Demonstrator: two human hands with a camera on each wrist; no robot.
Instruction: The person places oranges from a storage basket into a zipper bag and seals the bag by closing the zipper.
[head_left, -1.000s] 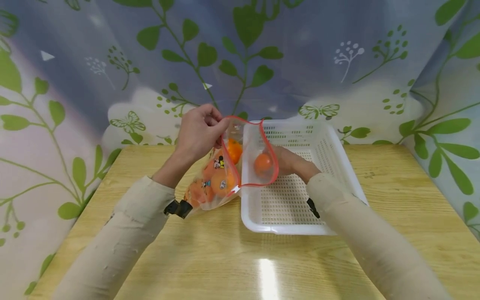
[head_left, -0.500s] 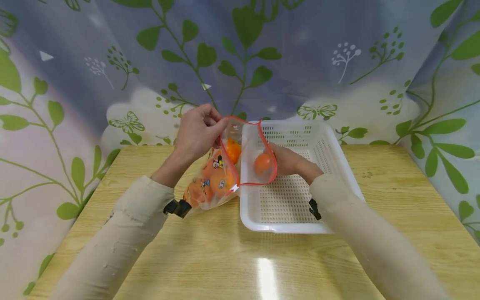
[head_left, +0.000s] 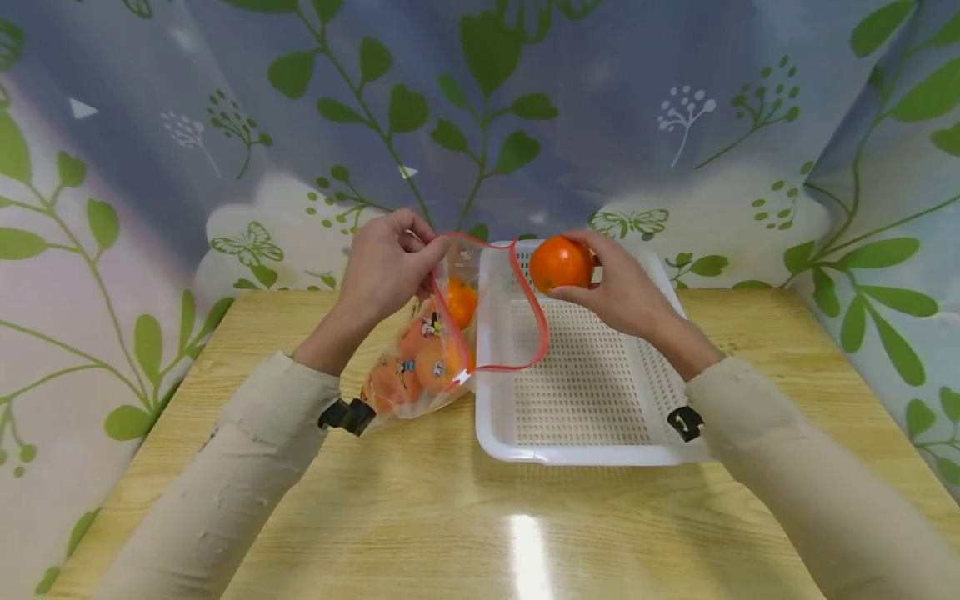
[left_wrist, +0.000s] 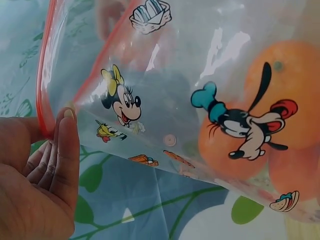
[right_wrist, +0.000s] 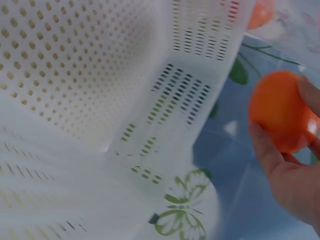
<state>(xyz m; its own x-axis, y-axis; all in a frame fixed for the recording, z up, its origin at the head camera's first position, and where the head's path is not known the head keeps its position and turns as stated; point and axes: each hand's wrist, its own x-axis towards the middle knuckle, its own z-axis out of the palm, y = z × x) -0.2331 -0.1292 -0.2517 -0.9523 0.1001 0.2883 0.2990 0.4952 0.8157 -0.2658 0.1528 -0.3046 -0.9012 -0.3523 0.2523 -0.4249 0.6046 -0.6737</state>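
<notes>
My left hand (head_left: 390, 262) pinches the red-edged mouth of a clear zip bag (left_wrist: 150, 115) printed with cartoon figures. Several oranges (head_left: 435, 362) lie inside the bag, which rests on the table left of the basket. The bag's mouth gapes toward the right, its white slider (head_left: 461, 377) at the lower corner. In the head view my right hand (head_left: 626, 287) grips a single orange (head_left: 561, 264) between thumb and fingers, above the back of the white basket and just right of the bag's mouth. The right wrist view shows the same orange held at the fingertips.
A white perforated plastic basket (head_left: 585, 454) stands on the wooden table (head_left: 405, 517), overlapped by the bag's open edge. Behind the table hangs a leaf-patterned cloth (head_left: 600, 125). Dark straps (head_left: 348, 415) sit at both wrists.
My right hand has risen out of the basket with the orange, which was seen through the bag's film before. The left hand keeps its pinch on the bag in nearly the same spot.
</notes>
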